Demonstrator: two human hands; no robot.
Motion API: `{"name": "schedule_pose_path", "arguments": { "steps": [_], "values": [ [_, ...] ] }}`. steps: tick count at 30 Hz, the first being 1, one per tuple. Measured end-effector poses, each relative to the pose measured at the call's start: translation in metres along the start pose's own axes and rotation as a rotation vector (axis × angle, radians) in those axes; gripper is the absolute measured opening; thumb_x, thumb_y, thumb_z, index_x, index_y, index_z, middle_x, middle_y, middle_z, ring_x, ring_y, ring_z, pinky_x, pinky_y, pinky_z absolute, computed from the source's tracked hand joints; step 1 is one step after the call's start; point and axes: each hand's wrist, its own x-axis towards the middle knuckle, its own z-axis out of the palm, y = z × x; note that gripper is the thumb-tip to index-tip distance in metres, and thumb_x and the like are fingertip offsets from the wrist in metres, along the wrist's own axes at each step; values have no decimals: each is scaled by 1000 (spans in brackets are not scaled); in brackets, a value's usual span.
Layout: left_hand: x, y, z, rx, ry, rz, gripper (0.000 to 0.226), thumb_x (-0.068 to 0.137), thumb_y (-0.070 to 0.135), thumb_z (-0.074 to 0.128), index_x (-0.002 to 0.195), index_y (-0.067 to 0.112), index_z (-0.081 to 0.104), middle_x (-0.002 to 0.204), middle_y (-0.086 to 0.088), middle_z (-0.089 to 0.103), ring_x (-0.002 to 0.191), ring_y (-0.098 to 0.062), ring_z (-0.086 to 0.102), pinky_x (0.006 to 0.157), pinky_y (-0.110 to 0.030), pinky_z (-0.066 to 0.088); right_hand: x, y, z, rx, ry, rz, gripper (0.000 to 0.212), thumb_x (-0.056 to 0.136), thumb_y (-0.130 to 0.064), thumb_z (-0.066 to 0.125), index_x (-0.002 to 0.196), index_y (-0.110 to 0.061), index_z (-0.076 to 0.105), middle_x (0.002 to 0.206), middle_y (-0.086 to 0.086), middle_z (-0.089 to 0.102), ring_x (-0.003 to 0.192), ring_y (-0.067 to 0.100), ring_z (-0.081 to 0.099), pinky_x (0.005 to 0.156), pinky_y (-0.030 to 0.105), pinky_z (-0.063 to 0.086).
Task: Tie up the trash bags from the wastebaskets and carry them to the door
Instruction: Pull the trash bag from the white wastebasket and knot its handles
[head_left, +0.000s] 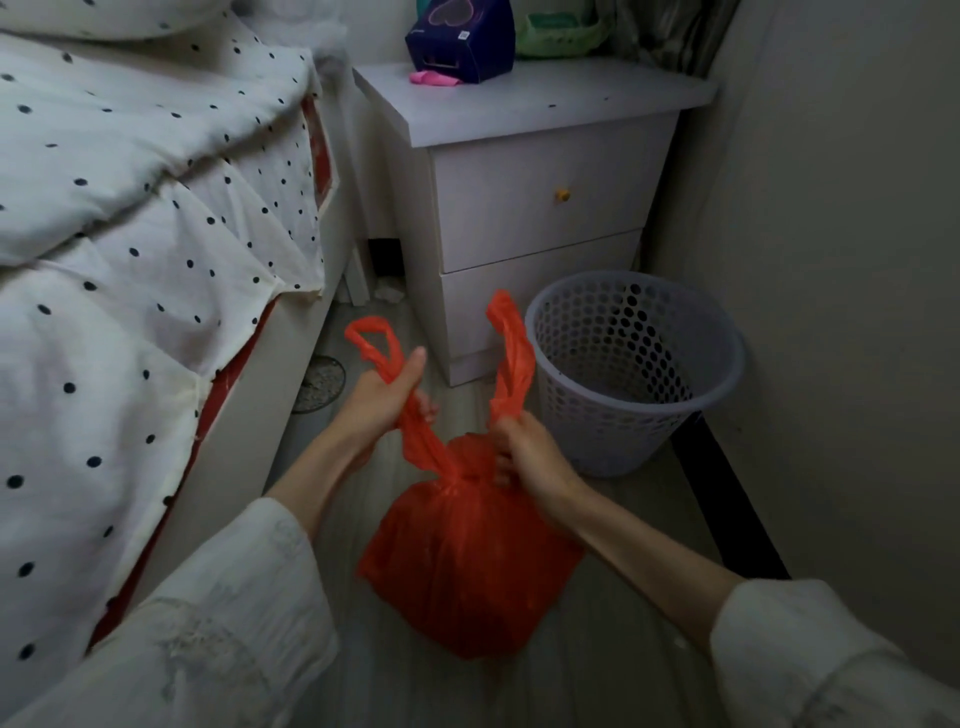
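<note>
While my left hand grips one handle of the red trash bag, my right hand grips the other, beside the wastebasket.

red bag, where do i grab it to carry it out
Grip the red bag just above the knot, or by its two handles, coming from above. The body is round and full, while the handles stand up free; the left hand and right hand already hold one each.
</note>
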Motion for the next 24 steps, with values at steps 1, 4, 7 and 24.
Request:
{"name": "schedule_pose_path", "arguments": {
  "steps": [1,4,7,24],
  "values": [
    [1,5,2,97,22,90,54,93,39,42,44,17,51,40,0,54,54,-17,57,66,-30,46,3,5,-2,-201,28,-3,16,92,-19,38,84,-19,52,69,-3,45,53,5,35,53,22,30],
    [2,20,11,409,-4,272,58,97,36,32,42,17,38,37,6,44,37,-2,41,54,-27,34,4,10,-7,-610,18,16,29,90,-12,37,104,-4,61,92,17,58,73,23,56,66,29,41],
    [0,29,25,356,-135,180,49,97,38,31,53,17,42,34,4,42,28,-2,38,38,-17,33,-4,4,-2,-763,-53,-46,30,88,-13,41,106,-6,64,111,22,65,105,33,60,84,31,45],
    [-14,-19,18,948,-370,274,34,91,51,34,71,29,51,69,2,61,76,-22,59,78,-37,49,-9,13,-23,-263,-223,207,51,97,-46,24,66,-19,55,54,-2,41,45,7,34,38,16,25]
  ]
}}
